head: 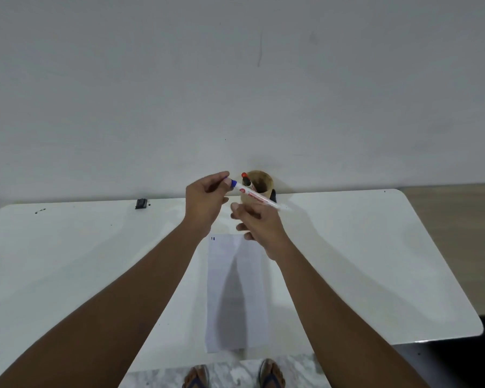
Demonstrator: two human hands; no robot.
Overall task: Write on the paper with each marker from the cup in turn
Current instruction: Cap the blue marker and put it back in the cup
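The paper (235,292) lies on the desk (375,261), lengthwise, its near end at the desk's front edge. Behind it, by the wall, stands the cup (259,189) with markers (246,180) in it. A small object (141,203), perhaps a clip, sits far left at the back edge.

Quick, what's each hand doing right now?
Left hand: closed on the blue cap of the white marker.
Right hand: closed around that marker's barrel.

Cup (259,189) base hidden behind hands, paper (237,292) marks too small to read, feet cut off
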